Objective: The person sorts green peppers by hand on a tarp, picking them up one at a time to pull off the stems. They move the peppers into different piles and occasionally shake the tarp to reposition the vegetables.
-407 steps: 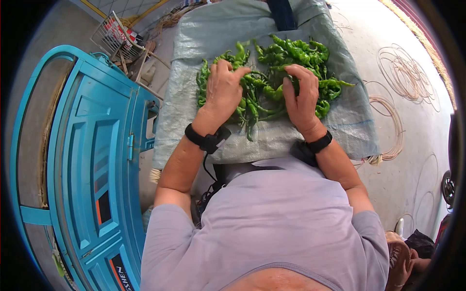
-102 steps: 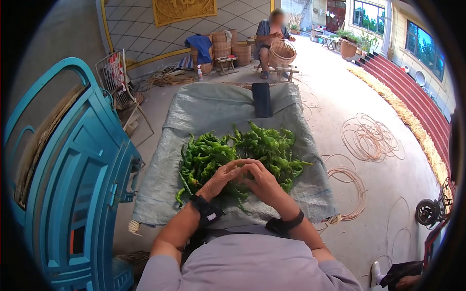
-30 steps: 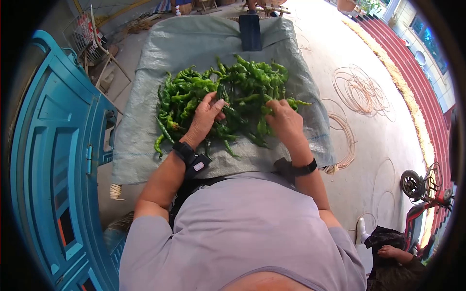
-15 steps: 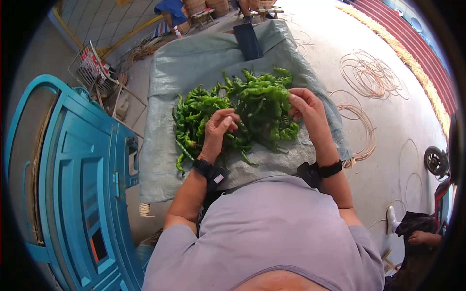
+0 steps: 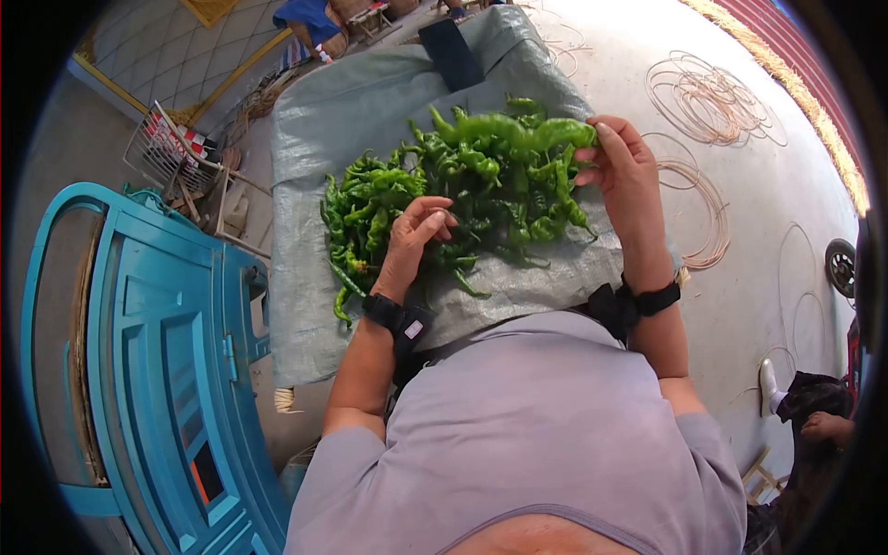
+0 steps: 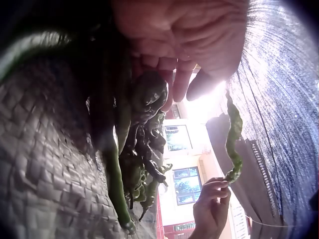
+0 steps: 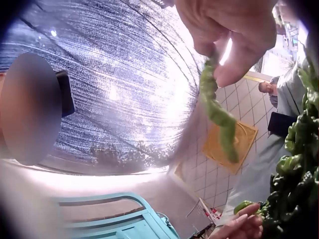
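A heap of green peppers (image 5: 462, 194) lies on a grey woven sheet (image 5: 324, 120). My right hand (image 5: 622, 159) is raised at the heap's right edge and pinches the stem end of a long green pepper (image 5: 509, 134), which hangs free above the pile. The right wrist view shows that pepper (image 7: 218, 112) dangling from the fingertips (image 7: 234, 59). My left hand (image 5: 418, 231) rests on the near side of the heap with its fingers curled. In the left wrist view those fingers (image 6: 172, 69) close on a dark pepper (image 6: 148, 94) in the pile.
A blue metal frame (image 5: 157, 370) stands along the left. A wire rack (image 5: 171, 148) is behind it. A dark flat object (image 5: 449, 51) lies at the sheet's far end. Coils of cane (image 5: 712, 92) lie on the concrete floor to the right, and another person's foot (image 5: 823, 425) is at the lower right.
My right hand has lifted a long pepper off the heap, up and to the right. My left hand has stayed on the near side of the pile, its fingers curling in.
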